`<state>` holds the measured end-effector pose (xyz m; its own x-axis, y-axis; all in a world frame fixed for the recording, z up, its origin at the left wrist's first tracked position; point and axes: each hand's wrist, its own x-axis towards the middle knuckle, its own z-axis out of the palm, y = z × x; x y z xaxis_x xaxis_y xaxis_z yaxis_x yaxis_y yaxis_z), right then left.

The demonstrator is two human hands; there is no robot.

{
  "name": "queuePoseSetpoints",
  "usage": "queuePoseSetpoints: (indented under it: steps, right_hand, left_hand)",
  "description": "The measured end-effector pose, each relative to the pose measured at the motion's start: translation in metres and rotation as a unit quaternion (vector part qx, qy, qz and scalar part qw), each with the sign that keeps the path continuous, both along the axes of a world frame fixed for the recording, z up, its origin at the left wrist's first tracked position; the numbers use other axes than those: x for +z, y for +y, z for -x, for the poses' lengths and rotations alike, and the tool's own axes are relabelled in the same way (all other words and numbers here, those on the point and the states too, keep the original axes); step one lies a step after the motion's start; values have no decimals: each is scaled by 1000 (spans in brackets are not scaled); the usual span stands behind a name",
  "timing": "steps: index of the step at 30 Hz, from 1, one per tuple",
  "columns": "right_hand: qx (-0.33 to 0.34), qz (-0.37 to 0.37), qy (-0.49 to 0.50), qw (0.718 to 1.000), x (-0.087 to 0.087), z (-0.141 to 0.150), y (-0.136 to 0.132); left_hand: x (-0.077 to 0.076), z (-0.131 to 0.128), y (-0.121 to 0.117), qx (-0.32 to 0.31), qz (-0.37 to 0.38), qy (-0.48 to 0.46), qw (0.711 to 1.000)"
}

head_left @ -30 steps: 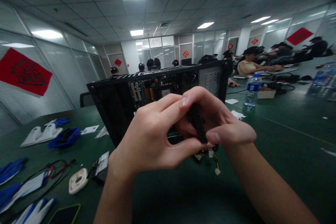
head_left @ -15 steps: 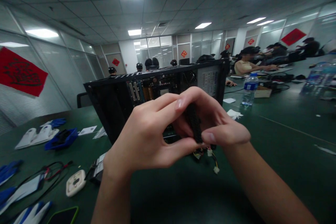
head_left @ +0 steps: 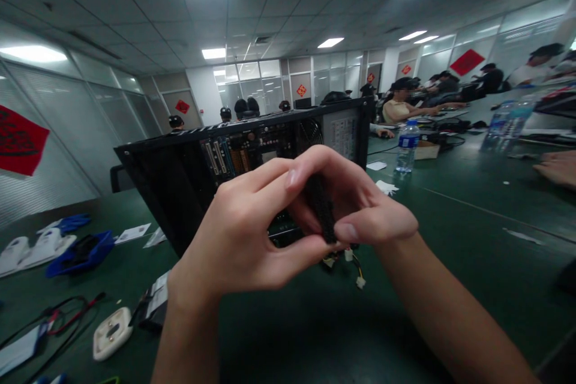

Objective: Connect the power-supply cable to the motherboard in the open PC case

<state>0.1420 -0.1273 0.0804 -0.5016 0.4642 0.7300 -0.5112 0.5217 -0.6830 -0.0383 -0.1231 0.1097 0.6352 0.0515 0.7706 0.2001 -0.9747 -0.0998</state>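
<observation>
A small dark, rough-textured piece (head_left: 323, 210) is held upright between my two hands; its kind I cannot make out. My left hand (head_left: 252, 222) grips it with the thumb at its lower end and fingers around its upper part. My right hand (head_left: 369, 204) arches over it from the other side, thumb pressed near the lower end. Behind both hands stands an open black computer case (head_left: 175, 186), with the circuit board (head_left: 270, 138) showing inside. Below my hands, loose white cable connectors (head_left: 360, 282) lie on the green table.
On the left are a blue tray (head_left: 85, 252) with dark items, white-and-blue gloves (head_left: 45, 244), a cream square gadget (head_left: 111, 333) and cables (head_left: 67, 324). To the right stand a water bottle (head_left: 407, 147) and a small carton (head_left: 426, 150). Another person's hand (head_left: 558, 168) shows at the right edge.
The view has turned slightly right, so the case and the table items sit further left. My hands keep the same grip on the dark piece.
</observation>
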Motion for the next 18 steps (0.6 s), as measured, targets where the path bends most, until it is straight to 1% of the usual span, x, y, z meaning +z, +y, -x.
queuePoseSetpoints:
  steps: [3,7,10,14,16,18]
  right_hand:
    - [-1,-7,12,1000,0,2,1]
    - [30,-36,40,998,0,7,2]
    - [36,-31,37,998,0,9,2]
    - [26,-34,52,998,0,8,-1]
    - [5,-28,40,999,1,4,-6]
    - [-25,-4,13,1000,3,-1,-13]
  left_hand:
    - [0,1,2,8,-2,2,1000]
    - [2,3,3,7,4,6,1000]
    - [3,3,3,2,9,16,1000]
    - [3,3,3,-1,17,25,1000]
    - [2,2,3,-6,24,27,999]
    - [1,0,4,-25,29,22,999]
